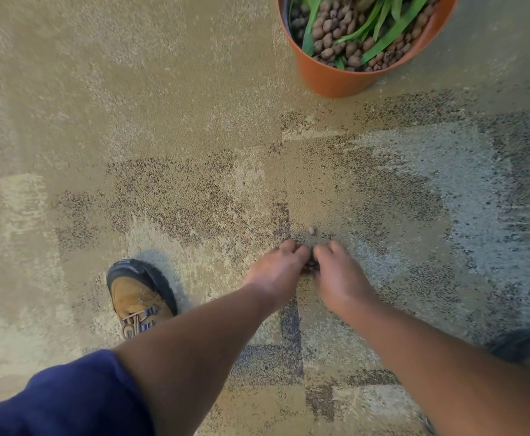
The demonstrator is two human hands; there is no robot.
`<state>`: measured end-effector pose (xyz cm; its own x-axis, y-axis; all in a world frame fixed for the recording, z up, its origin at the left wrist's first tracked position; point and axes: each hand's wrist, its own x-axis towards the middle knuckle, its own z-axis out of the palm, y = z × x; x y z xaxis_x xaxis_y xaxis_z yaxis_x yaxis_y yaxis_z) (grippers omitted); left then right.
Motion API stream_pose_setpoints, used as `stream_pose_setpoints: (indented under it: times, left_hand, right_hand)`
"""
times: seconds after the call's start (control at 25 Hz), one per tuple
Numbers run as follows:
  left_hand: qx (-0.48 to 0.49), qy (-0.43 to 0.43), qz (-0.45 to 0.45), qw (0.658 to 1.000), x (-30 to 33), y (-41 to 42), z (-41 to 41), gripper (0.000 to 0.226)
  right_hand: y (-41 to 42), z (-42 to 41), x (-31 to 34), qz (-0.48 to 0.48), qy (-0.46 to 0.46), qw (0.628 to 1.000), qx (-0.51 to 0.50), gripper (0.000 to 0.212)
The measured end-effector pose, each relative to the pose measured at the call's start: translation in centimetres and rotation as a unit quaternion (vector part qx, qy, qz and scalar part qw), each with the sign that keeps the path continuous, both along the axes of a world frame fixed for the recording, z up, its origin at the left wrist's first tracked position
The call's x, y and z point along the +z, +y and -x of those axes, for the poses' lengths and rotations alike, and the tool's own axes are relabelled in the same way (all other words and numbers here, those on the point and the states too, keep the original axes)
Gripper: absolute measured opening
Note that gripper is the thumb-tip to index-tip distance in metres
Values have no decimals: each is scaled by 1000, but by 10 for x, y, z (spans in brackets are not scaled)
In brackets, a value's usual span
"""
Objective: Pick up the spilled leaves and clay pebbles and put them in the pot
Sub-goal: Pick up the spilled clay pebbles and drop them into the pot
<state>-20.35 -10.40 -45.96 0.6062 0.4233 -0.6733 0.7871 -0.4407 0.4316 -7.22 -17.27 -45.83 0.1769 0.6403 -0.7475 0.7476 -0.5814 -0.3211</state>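
At the left a brown shoe (138,294) stands on the patterned carpet (131,121), with a blue sleeve (53,401) at the lower edge. Moving right, the left hand (276,269) and right hand (339,275) reach down side by side, fingertips nearly meeting on the carpet. Between them sits a small cluster of clay pebbles (309,265), which the curled fingers of both hands seem to be gathering; whether either grip has actually closed on any pebble cannot be told, since the fingers hide them. One stray pebble (312,230) lies just beyond the fingertips. No spilled leaves show on the carpet.

Further right and well apart, the orange pot (336,80) stands upright, already holding pebbles and green leaves (380,26).

To do this step well, I would cup both hands under the cluster so none roll off, sweep in the stray one, then lift together and carry them over the rim before letting go.
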Motion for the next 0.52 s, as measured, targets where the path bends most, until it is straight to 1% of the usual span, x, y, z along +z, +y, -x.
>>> stream_pose_setpoints:
  times: [0.16, 0.32, 0.44, 0.52]
  left_hand:
    - [31, -15, -1, 999, 0, -2, -1, 35]
    - [74, -26, 8, 997, 0, -1, 0, 25]
    - [104, -46, 22, 993, 1, 3, -3, 14]
    - [130, -59, 36, 989, 4, 7, -5, 14]
  right_hand:
    - [5, 7, 0, -4, -6, 998, -68, 33]
    - [6, 11, -1, 9, 8, 989, -147, 13]
    - [9, 10, -2, 25, 38, 972, -232, 16]
    - [11, 8, 2, 30, 70, 950, -302, 19]
